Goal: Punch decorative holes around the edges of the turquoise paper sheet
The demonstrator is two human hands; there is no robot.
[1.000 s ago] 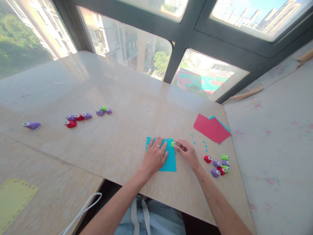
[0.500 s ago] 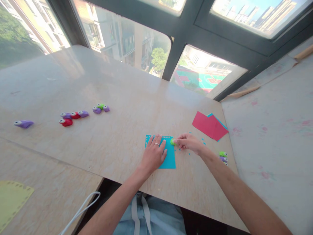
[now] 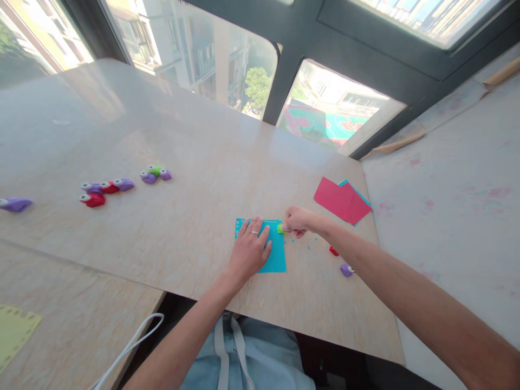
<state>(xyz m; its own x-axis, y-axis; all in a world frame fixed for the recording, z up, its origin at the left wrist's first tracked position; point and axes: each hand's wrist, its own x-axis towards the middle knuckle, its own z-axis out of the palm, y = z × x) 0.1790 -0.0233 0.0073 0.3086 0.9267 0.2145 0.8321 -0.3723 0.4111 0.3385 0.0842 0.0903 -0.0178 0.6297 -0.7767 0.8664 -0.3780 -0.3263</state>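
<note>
The left hand (image 3: 248,250) is lying spread flat on the blue paper (image 3: 277,255), while the right hand (image 3: 298,220) is pinching a green punch (image 3: 280,229) at its far-right corner; pressing straight down should cut cleanly.

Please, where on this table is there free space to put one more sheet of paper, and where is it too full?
Bare table lies between the row of small punches on the left and the blue sheet. Crowded: around the right hand, where the green punch, paper bits, loose punches and the red sheet lie.
</note>
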